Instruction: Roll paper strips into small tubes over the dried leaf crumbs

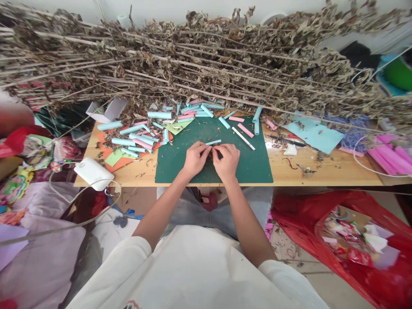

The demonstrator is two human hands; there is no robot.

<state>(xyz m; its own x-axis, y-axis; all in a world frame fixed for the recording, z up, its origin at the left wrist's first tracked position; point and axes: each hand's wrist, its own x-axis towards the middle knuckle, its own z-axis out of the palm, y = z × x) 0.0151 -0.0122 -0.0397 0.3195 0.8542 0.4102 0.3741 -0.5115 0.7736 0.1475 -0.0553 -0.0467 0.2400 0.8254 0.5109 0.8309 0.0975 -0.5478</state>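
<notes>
Both hands meet over the middle of a dark green cutting mat (pixel 174 161). My left hand (pixel 195 159) is closed, its thumb and fingertips pinched together. Facing it, my right hand (pixel 228 160) is pinched the same way, fingertips almost touching the left ones. What the fingertips hold is too small to make out; dark bits like dried leaf show just below them. A small light blue paper tube (pixel 213 142) lies right beyond the fingertips, its left end against or very near my left fingers. A thin white stick or tube (pixel 243 137) rests farther right on the mat.
Dried leafy stalks (pixel 193 60) span the table's back. Blue and pink paper tubes (pixel 160 115) lie scattered in front. A white power bank (pixel 94 173) with a cable sits left; blue paper (pixel 313 132) and a black pen (pixel 288 140) right. A red bag (pixel 299 210) hangs below.
</notes>
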